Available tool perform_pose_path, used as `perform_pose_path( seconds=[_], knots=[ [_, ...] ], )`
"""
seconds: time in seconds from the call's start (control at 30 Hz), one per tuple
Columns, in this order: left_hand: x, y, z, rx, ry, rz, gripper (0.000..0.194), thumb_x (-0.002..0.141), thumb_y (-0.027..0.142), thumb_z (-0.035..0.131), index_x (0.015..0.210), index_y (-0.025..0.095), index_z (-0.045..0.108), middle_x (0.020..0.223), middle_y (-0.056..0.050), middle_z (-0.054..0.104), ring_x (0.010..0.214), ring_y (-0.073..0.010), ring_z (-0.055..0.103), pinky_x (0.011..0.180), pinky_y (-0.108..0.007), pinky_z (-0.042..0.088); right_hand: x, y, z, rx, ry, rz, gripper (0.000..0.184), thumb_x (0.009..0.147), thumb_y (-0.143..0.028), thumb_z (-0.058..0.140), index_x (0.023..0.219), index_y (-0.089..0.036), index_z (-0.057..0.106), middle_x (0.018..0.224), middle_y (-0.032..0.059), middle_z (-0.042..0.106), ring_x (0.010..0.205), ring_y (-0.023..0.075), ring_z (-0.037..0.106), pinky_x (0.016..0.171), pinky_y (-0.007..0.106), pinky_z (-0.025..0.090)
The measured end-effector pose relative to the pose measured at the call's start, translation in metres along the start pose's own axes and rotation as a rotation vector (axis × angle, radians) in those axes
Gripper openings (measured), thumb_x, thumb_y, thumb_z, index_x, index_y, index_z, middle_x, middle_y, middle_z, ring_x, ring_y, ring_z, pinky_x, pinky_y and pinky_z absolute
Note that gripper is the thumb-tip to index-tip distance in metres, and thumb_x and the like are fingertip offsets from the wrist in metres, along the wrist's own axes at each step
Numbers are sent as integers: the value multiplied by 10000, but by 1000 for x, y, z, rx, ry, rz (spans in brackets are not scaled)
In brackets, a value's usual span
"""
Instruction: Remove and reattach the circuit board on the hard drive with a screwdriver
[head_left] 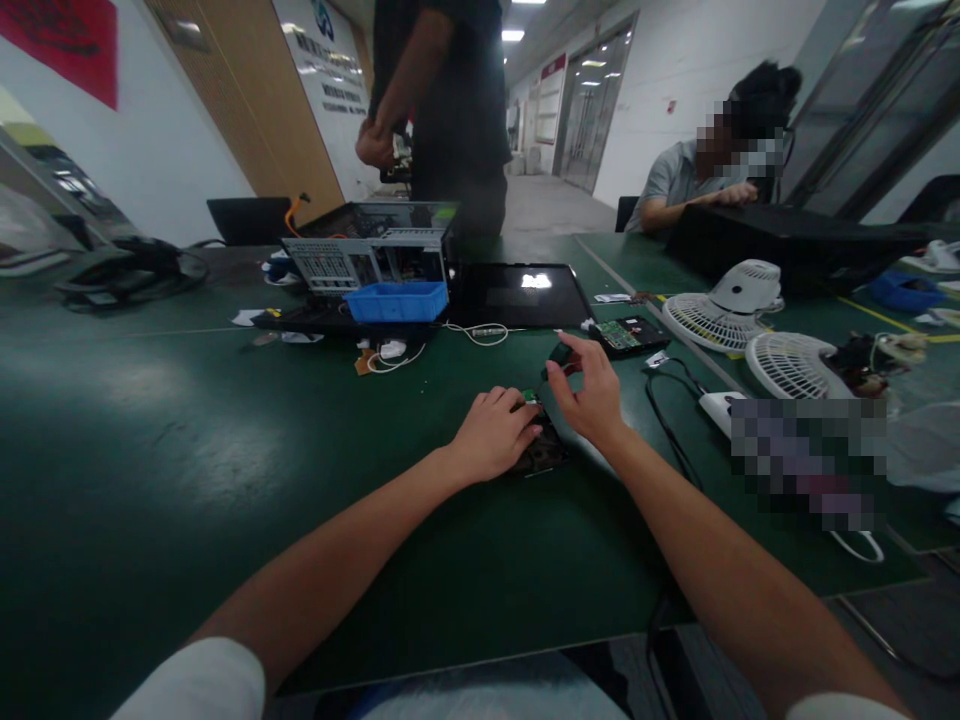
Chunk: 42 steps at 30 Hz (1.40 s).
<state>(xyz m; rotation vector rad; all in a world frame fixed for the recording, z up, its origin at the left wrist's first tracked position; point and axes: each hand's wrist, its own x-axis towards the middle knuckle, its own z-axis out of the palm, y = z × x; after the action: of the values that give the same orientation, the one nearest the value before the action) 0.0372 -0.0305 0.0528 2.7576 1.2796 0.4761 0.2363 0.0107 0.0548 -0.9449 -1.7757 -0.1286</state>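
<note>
My left hand (491, 437) lies over a dark flat device (541, 455), its fingers bent and pressed onto it. A bit of green circuit board (531, 397) shows at the device's far end; the hand hides much of the rest. Just to the right and a little above the device is my right hand (592, 392). Between its thumb and fingers it pinches a small dark curved piece (556, 356), whose exact kind I cannot make out. Beyond that hand lies a black case with an exposed green circuit board (628, 334).
An open metal computer case (330, 264) stands behind a blue tray (397, 302). A glossy black panel (525, 300) lies beside them. White fan parts (712, 318), a power strip (720, 410) and black cables (664, 425) are at the right. Two people are across the table.
</note>
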Motion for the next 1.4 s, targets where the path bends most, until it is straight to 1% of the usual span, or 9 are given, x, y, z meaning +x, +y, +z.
perform_pose_path(
  seconds=[0.17,0.33,0.5,0.7,0.83,1.07,1.2,1.3,1.4],
  knots=[
    [21,-5,10,-19,57,-32,266,1042,345,529,1113,195,736,1050,-100,644,1019,-284,593,909,-442,499,-1,1,0,2,-1,4,427,975,-289,614,1392,-254,528,1131,94,655,863,219,659,803,435,618],
    [27,-10,18,-105,87,-17,219,1018,269,550,985,193,753,1011,-97,656,1003,-267,611,941,-431,511,-1,3,0,-2,-14,23,425,982,-325,604,1394,-267,521,1122,94,651,882,233,658,807,452,623],
    [29,-15,19,-124,87,2,182,1001,238,564,993,184,738,1029,-96,673,1018,-267,619,956,-427,516,-2,5,-1,-4,-19,29,424,984,-338,599,1394,-262,520,1124,99,648,884,235,658,805,451,624],
    [27,-26,12,-221,30,70,97,965,169,591,954,183,686,1019,-73,692,1019,-247,625,950,-392,517,-3,5,0,-10,-13,14,429,980,-321,609,1395,-261,521,1122,92,655,873,230,665,805,452,625],
    [26,-28,13,-226,38,109,79,956,169,609,942,181,686,1035,-72,697,1037,-246,623,968,-391,516,-3,4,0,-3,-3,15,425,978,-312,613,1391,-252,531,1130,103,664,890,236,675,782,442,632],
    [27,-30,12,-304,56,88,93,977,205,626,994,188,716,1072,-72,693,1061,-236,635,980,-390,520,-3,5,0,-4,-1,20,426,974,-319,620,1386,-251,540,1133,104,670,924,249,685,795,448,633],
    [28,-30,13,-293,50,80,101,971,202,628,952,192,726,1077,-78,693,1071,-242,636,1002,-412,513,-3,6,0,-3,-11,30,424,978,-335,613,1387,-251,542,1149,109,670,956,260,689,817,459,631],
    [28,-29,15,-264,46,67,117,985,207,596,945,190,705,1067,-80,691,1067,-250,627,996,-423,512,-3,6,0,-2,-9,36,420,978,-340,613,1382,-248,546,1161,111,672,975,265,691,827,463,630],
    [28,-28,17,-277,71,37,108,997,211,563,963,196,665,1016,-71,687,1021,-245,630,949,-403,521,-3,5,0,-3,-5,35,418,978,-329,616,1382,-251,544,1150,107,673,952,256,691,806,453,633]
  ],
)
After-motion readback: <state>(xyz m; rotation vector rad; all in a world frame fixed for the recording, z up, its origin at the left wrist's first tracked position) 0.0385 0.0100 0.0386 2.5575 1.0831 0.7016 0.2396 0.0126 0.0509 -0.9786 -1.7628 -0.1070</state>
